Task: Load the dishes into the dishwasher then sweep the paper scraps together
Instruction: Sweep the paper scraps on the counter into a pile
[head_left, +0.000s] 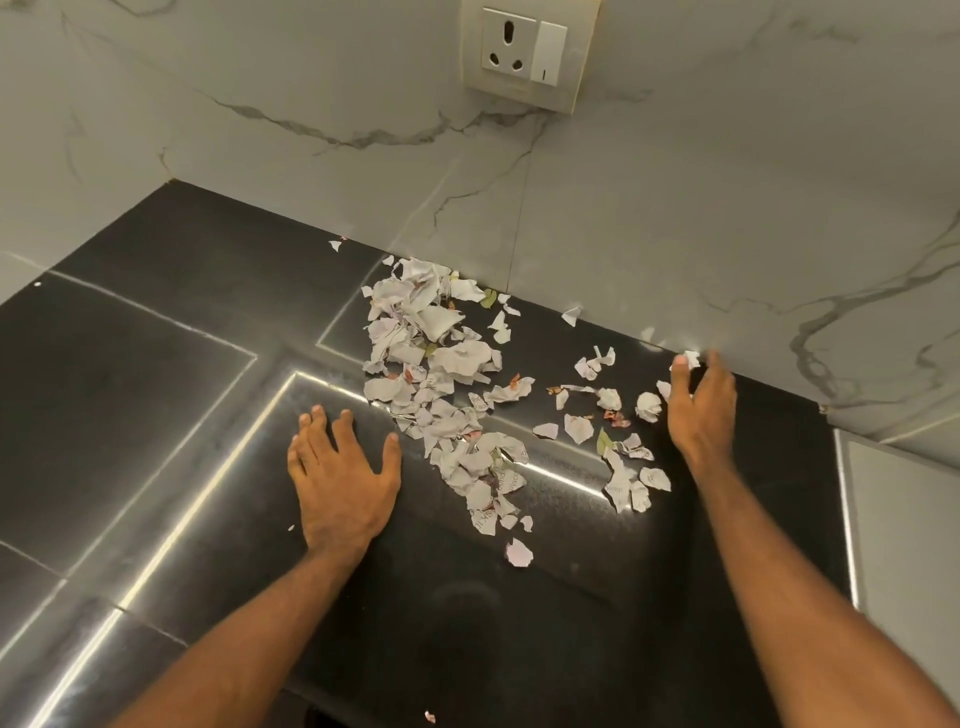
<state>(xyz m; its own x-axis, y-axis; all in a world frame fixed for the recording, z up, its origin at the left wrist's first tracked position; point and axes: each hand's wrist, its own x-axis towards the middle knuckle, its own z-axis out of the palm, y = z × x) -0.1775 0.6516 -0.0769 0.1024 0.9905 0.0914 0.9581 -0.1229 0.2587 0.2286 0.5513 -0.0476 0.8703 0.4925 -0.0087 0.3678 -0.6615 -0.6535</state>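
Left hand (343, 478) lies flat, fingers spread; right hand (698, 402), loosely cupped, walls in the far-right paper scraps (436, 374): best dragged left, low against the counter (156, 389).

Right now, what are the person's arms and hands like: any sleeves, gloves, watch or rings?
Both are bare. The left forearm and right forearm show no sleeve down to the frame's bottom edge. The left hand and right hand wear no gloves, and no watch, band or ring shows. Fingernails look short and unpainted.
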